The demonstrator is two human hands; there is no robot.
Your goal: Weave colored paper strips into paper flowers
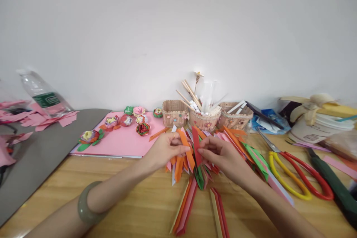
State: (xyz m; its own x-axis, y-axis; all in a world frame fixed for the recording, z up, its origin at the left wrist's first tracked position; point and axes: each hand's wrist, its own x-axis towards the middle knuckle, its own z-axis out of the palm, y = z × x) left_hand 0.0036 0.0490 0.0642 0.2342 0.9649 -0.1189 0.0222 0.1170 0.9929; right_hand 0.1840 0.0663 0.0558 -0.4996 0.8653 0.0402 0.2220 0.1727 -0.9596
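Note:
My left hand (169, 148) pinches an orange folded paper strip (186, 149) between thumb and fingers. Close beside it, my right hand (216, 152) grips a red folded paper strip (196, 145), held nearly upright. Below and behind both hands spreads a pile of folded paper pieces (178, 171) in orange, white, green and pink; the hands hide part of it. Two stacks of long folded strips lie nearer to me: a cream, orange and pink stack (185, 208) and a cream and red stack (219, 212).
Folded paper flowers (143, 129) sit on a pink paper sheet (119, 143) at left. Woven baskets (175, 113) stand against the wall. Scissors (295, 171), a dark green tool (331, 182) and a paper cup (315, 128) lie at right; a plastic bottle (46, 95) leans at left.

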